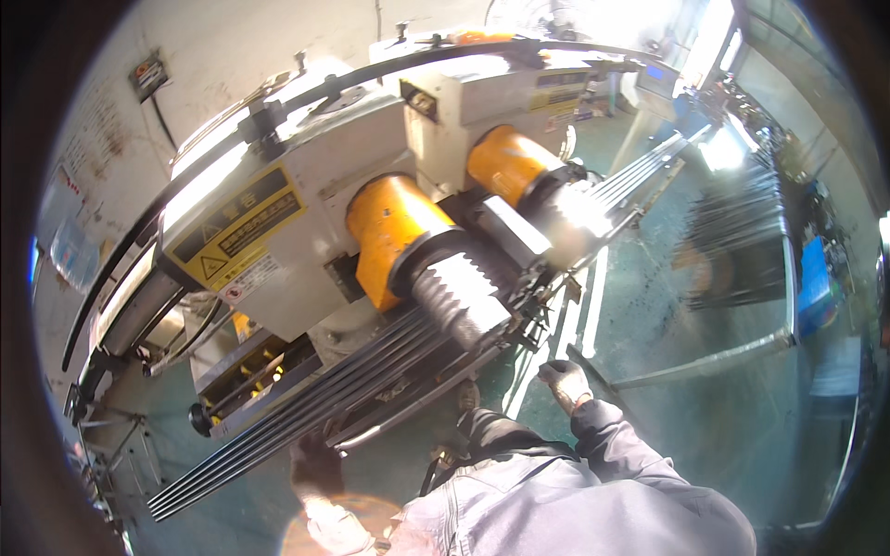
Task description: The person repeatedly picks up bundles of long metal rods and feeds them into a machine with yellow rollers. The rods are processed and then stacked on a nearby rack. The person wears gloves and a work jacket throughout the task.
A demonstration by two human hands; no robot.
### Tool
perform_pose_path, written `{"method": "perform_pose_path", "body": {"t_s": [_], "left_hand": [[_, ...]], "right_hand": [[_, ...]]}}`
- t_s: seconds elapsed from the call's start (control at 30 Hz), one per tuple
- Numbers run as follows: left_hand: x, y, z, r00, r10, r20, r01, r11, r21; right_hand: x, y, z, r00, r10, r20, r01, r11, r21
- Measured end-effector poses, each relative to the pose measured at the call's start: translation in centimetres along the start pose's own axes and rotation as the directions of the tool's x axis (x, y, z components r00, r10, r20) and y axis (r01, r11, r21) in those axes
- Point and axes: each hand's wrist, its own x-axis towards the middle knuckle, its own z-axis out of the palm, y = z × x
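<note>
"Grey cloth, the wearer's jacket (593, 505), filled the near edge. What came next?"

"The left hand (317, 463) was low, at the near edge of a row of dark rods (297, 424)."

"Was it gripping them?"

"I couldn't tell; its fingers were in shadow, and contact was unclear."

"And the other one?"

"The right hand (566, 384) was out to the side, near the end of a dark bar (593, 369). Its fingers looked bent, but I couldn't tell whether they pinched anything."

"How did the rods lie?"

"Side by side, slanting from the lower left up to a ribbed metal roller (461, 295). An orange housing (403, 227) sat behind that roller, and a second orange housing (508, 165) stood farther along the machine (320, 218)."

"And beyond?"

"More long rods (640, 174) ran away past the second housing. Off to the right was a rack of dark bars (742, 232), with a blue object (816, 278) beside it. A pale wall (222, 46) rose behind the machine."
</note>
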Motion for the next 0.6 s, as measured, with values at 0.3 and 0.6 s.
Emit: {"method": "perform_pose_path", "body": {"t_s": [0.3, 0.6], "left_hand": [[0.2, 1.4, -5.1, 0.922, -0.388, -0.008, -0.095, -0.205, -0.974], [0.6, 7.0, -10.0, 0.753, -0.582, -0.306, -0.069, 0.392, -0.917]], "right_hand": [[-2.1, -16.5, -2.0, 0.872, -0.426, -0.241, 0.489, 0.775, 0.4], [-0.3, -23.4, -0.5, 0.974, -0.227, -0.013, 0.115, 0.442, 0.89]]}}
